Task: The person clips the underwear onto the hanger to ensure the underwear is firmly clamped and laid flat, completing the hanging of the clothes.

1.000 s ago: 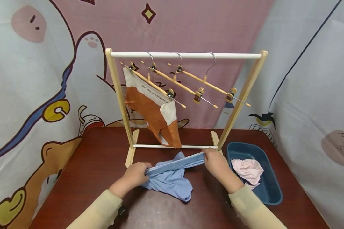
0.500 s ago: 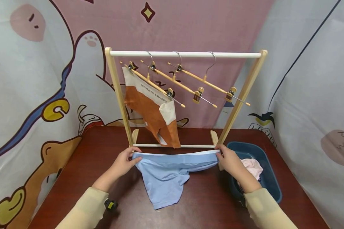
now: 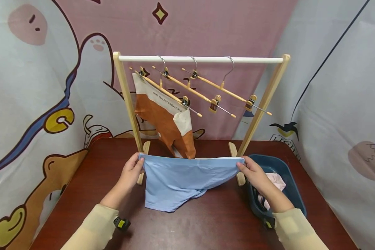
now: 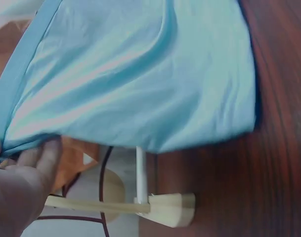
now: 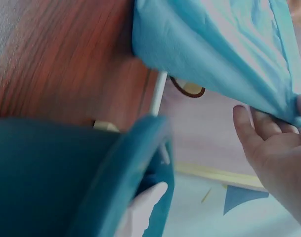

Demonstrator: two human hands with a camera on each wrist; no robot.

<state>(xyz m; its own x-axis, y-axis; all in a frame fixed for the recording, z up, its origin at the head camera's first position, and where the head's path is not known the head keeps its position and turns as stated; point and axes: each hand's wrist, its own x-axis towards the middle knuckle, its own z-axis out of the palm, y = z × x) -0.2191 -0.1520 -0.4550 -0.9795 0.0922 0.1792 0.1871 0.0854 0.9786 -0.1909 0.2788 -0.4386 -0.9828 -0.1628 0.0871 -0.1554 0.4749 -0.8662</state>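
A pair of light blue underpants (image 3: 178, 177) hangs stretched wide in front of the rack, waistband up. My left hand (image 3: 132, 173) pinches the left end of the waistband between thumb and fingers. At the right end, my right hand (image 3: 256, 175) holds the waistband in the same way. In the left wrist view the blue fabric (image 4: 140, 74) droops over the table from the left hand (image 4: 21, 187). The right wrist view has the right hand (image 5: 276, 145) at the waistband corner, with the cloth's underside falling away to the left.
Behind stands a wooden rack (image 3: 203, 59) with three clip hangers. Orange-and-white underpants (image 3: 162, 107) hang from the left hanger; the middle (image 3: 193, 88) and right (image 3: 228, 92) ones carry nothing. A blue basin (image 3: 295, 194) with pink cloth (image 3: 275, 181) sits below my right forearm on the brown table (image 3: 187, 229).
Both hands have moved apart and upward, pulling the slack waistband straight. The blue underpants, earlier bunched over the table, now hang spread out and higher before the rack's lower bar.
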